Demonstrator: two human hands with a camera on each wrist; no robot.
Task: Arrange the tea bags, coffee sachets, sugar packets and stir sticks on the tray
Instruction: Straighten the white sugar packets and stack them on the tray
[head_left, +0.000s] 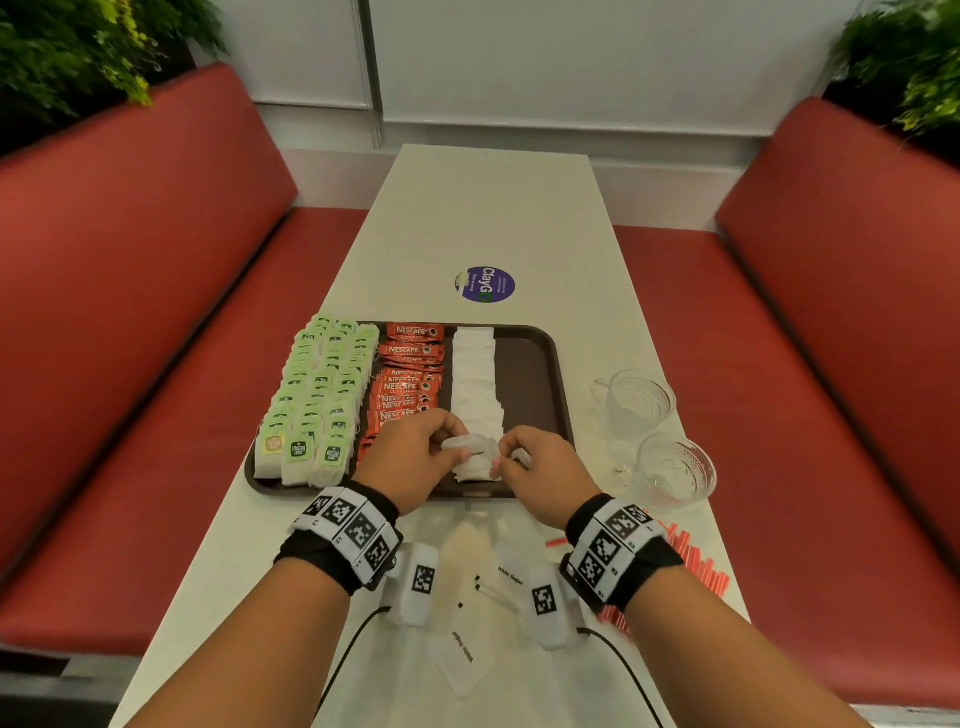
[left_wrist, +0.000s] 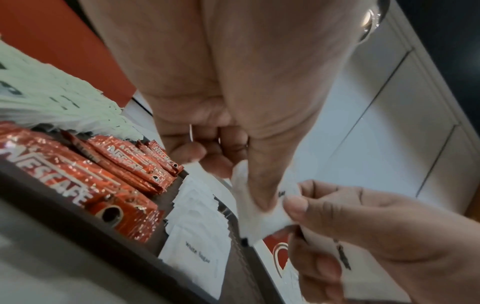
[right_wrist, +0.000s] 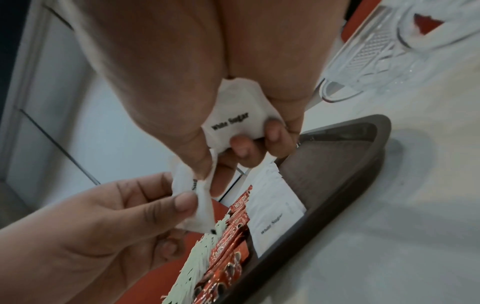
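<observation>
While both hands pinch one sugar packet (head_left: 474, 453) over the tray (head_left: 540, 364) near edge, right hand (head_left: 540, 467) also holding spares, left hand (head_left: 410, 460) should peel it free, lay it overlapping the sugar row (head_left: 475, 384).

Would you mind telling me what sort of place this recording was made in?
Probably a café or canteen booth: red padded benches flank a long white table, and a brown serving tray holds rows of tea bags, coffee sachets and sugar packets, with glass cups beside it.
</observation>
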